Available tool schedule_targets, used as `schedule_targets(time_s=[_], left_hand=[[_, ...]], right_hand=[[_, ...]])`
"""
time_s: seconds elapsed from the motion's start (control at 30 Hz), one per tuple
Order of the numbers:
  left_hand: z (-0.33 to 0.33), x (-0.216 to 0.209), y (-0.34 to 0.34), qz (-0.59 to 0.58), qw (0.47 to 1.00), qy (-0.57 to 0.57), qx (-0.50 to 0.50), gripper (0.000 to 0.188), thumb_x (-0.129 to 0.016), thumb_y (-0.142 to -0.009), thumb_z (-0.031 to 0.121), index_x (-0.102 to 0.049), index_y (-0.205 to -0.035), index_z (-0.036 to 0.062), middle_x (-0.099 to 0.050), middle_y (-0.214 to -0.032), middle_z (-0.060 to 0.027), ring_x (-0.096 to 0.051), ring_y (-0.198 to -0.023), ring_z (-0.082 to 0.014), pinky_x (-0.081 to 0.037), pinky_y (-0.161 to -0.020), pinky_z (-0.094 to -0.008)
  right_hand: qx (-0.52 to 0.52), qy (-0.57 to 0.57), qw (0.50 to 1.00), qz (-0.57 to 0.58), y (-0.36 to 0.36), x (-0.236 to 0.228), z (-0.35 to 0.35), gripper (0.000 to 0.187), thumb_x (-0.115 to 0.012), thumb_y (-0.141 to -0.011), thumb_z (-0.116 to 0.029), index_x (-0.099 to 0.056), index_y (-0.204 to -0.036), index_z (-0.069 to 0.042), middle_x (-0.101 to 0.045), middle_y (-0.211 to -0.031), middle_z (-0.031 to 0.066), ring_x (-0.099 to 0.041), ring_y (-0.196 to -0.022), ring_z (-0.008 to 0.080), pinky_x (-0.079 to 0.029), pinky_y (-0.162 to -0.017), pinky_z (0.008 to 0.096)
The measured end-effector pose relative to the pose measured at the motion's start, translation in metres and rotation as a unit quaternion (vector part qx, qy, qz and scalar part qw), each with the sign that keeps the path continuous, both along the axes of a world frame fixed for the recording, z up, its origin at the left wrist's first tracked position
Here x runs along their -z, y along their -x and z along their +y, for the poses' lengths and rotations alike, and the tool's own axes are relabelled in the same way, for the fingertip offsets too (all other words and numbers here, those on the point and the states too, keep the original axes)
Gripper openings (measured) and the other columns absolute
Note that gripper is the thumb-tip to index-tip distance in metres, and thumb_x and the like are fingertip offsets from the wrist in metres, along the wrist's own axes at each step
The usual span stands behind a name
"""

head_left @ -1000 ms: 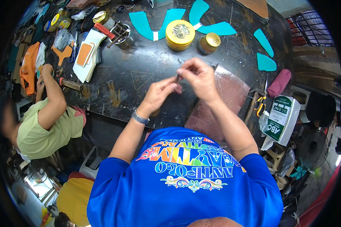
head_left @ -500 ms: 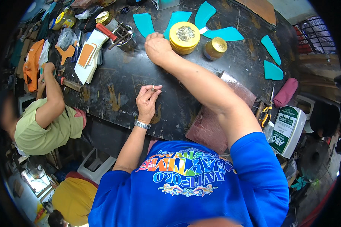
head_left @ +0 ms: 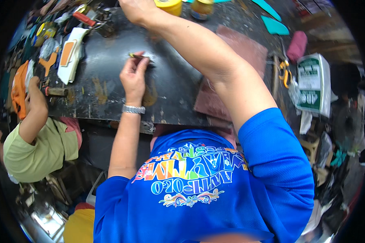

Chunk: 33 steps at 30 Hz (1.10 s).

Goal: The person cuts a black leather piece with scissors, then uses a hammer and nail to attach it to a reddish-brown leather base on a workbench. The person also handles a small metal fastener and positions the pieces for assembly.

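Observation:
My left hand (head_left: 133, 77) is above the black table, its thumb and fingers pinched on a thin dark stick-like tool (head_left: 138, 57) with a yellowish end. The exact kind of tool does not show. My right arm reaches across to the far side, where my right hand (head_left: 137, 11) is cut off by the upper edge and its fingertips are hidden. Just right of that hand stands a yellow tub (head_left: 169, 7), with a small gold-lidded jar (head_left: 202, 9) beyond it. Under my right arm lies a reddish-brown slab (head_left: 241, 52).
White and orange flat pieces (head_left: 71, 56) lie on the left. A hammer (head_left: 56, 91) is near a co-worker in a light green shirt (head_left: 44, 150). At the right are teal cut pieces (head_left: 274, 25), yellow-handled pliers (head_left: 285, 73), a maroon roll (head_left: 297, 45) and a white-green container (head_left: 313, 85).
The view has tilted, so the table's far side sits higher and partly out of frame. The tool in my left hand now lies more sideways. My right hand remains left of the yellow tub.

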<state>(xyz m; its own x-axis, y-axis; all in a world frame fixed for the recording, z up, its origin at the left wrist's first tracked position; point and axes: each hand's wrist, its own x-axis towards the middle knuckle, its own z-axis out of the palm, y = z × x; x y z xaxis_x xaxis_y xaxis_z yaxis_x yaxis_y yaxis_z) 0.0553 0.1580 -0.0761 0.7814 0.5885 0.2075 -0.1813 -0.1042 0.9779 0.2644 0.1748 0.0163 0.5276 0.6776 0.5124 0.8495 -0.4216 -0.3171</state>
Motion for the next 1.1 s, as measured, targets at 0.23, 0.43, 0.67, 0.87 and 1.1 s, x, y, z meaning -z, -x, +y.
schedule_targets(time_s=[0.23,0.43,0.67,0.87,1.1], left_hand=[[0.014,0.004,-0.002,-0.024,1.000,-0.003,-0.006,0.024,-0.066,-0.097,0.014,-0.066,-0.119,0.0054,-0.070,-0.102,-0.0011,-0.066,-0.092,-0.0099,-0.047,-0.076,-0.0218],[-0.028,-0.004,0.016,-0.077,0.982,0.166,0.041,0.022,-0.062,-0.100,0.016,-0.064,-0.120,0.0088,-0.072,-0.104,-0.0038,-0.066,-0.095,-0.0110,-0.049,-0.081,-0.0231],[-0.108,-0.007,-0.005,-0.117,0.949,0.246,0.161,0.022,-0.062,-0.100,0.015,-0.062,-0.120,0.0084,-0.071,-0.107,-0.0057,-0.064,-0.100,-0.0101,-0.046,-0.087,-0.0224],[-0.153,-0.003,0.003,-0.106,0.924,0.339,0.141,0.020,-0.060,-0.100,0.010,-0.060,-0.120,0.0052,-0.069,-0.109,-0.0086,-0.064,-0.100,-0.0127,-0.051,-0.088,-0.0256],[-0.192,-0.001,0.031,-0.122,0.943,0.293,0.101,0.023,-0.062,-0.099,0.013,-0.060,-0.119,0.0021,-0.065,-0.107,-0.0066,-0.061,-0.101,-0.0134,-0.046,-0.096,-0.0280]], right_hand=[[0.015,-0.352,0.935,-0.041,0.046,-0.061,-0.194,0.051,-0.059,-0.077,-0.004,-0.055,-0.128,0.002,-0.069,-0.099,0.0231,-0.070,-0.088,0.0357,-0.054,-0.079,0.0455],[0.109,-0.487,0.799,0.335,0.150,-0.005,-0.362,0.043,-0.062,-0.083,0.002,-0.054,-0.126,0.000,-0.067,-0.077,0.0065,-0.063,-0.070,0.0104,-0.051,-0.057,0.0252],[0.261,-0.263,0.883,0.289,0.194,0.041,-0.421,0.061,-0.070,-0.092,-0.018,-0.043,-0.144,-0.006,-0.067,-0.091,0.0145,-0.065,-0.086,0.0165,-0.053,-0.078,0.0311],[0.167,-0.351,0.848,0.361,0.191,0.067,-0.411,0.079,-0.064,-0.098,-0.028,-0.017,-0.155,-0.002,-0.045,-0.142,0.0314,-0.046,-0.134,0.0346,-0.041,-0.107,0.0381],[0.137,-0.315,0.879,0.330,0.185,0.070,-0.420,0.076,-0.066,-0.096,-0.022,-0.023,-0.156,-0.004,-0.036,-0.152,0.0251,-0.038,-0.141,0.0343,-0.034,-0.114,0.0408]])
